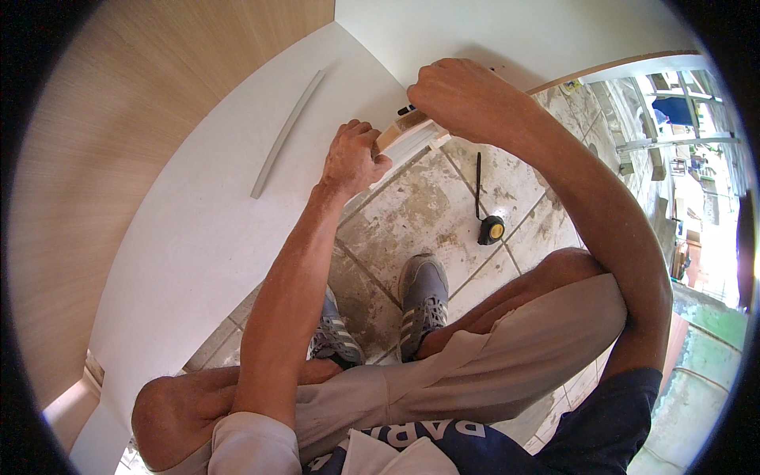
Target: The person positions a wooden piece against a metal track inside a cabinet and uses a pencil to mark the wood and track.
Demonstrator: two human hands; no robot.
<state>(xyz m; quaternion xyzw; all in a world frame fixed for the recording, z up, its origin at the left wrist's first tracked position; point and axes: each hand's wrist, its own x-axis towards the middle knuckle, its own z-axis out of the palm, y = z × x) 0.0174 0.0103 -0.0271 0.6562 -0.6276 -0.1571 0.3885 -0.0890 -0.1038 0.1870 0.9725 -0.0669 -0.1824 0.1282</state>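
Observation:
My left hand is closed at the edge of the white panel, its thumb and fingers around the near end of a short light wood piece with a white side. My right hand is curled into a grip over the other end of that piece, close to the upright white panel. From under its fingers pokes a small black tip; the rest of that object is hidden by the hand, so I cannot make out its kind.
A thin grey strip lies on the white panel at left. Beyond it rises a wood-grain panel. On the stained tile floor rests a black and yellow tape measure, its blade partly out, ahead of my shoes.

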